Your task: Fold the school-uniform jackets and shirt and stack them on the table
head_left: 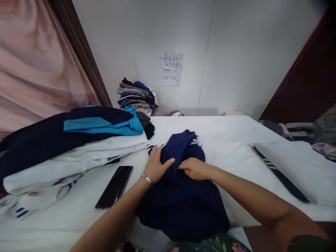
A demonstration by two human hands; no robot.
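A navy blue jacket (pixel 183 206) with white-striped trim lies bunched on the white table in front of me, its lower part hanging toward my lap. My left hand (pixel 156 164) rests on its left side, fingers stretched toward the striped edge and thumb spread apart. On the right, my right hand (pixel 193 168) is closed on a fold of the navy cloth, its fingertips partly hidden in the fabric. The raised fold between my hands covers some of the jacket. Left of my left forearm lies a black phone (pixel 114 187), apart from the jacket.
On the left are piled a navy and bright blue garment (pixel 102 120) and a white garment (pixel 78 161). A stack of folded clothes (pixel 137 96) stands by the wall. At right lies a white garment with a black striped band (pixel 280 175). Paper notes (pixel 172 61) hang on the wall.
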